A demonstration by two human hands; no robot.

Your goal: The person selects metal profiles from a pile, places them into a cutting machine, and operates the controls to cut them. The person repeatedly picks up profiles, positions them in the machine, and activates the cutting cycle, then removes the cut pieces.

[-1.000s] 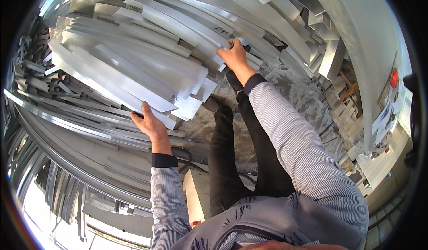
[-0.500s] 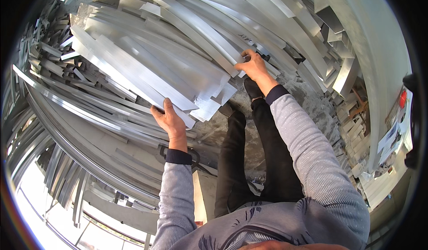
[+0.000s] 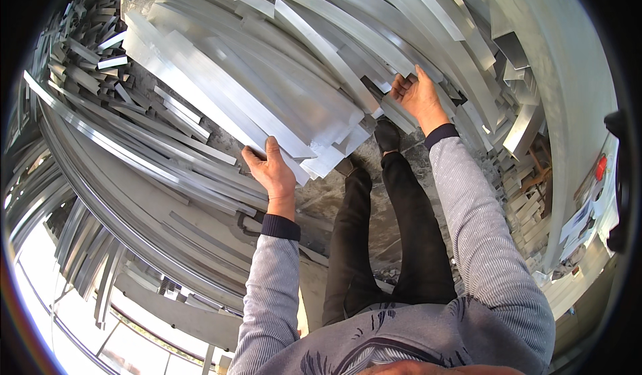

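Note:
Long silvery metal strips lie in a layered pile (image 3: 267, 74) in front of my legs. My left hand (image 3: 273, 178) is at the near end of a bright flat strip (image 3: 221, 101) on the pile's left side. Its thumb lies against the strip's edge, and the other fingertips are hidden, seemingly curled under it. My right hand (image 3: 421, 101) has its fingers curled and its thumb up around the near end of another metal strip (image 3: 374, 37), farther right. Just left of that hand, a narrower strip (image 3: 334, 61) ends near my shoe.
Short metal offcuts (image 3: 100, 61) are heaped at the far left. Long bars (image 3: 154, 161) run along my left side beside a curved rail (image 3: 120, 231). Hollow square tubes (image 3: 515, 51) are stacked at the right, near a tall pale panel (image 3: 555, 94). My dark shoe (image 3: 386, 136) stands near the pile.
My right hand has moved right and slightly up, from one strip's end to another's. The left hand stays by the same strip. The whole view has shifted a little.

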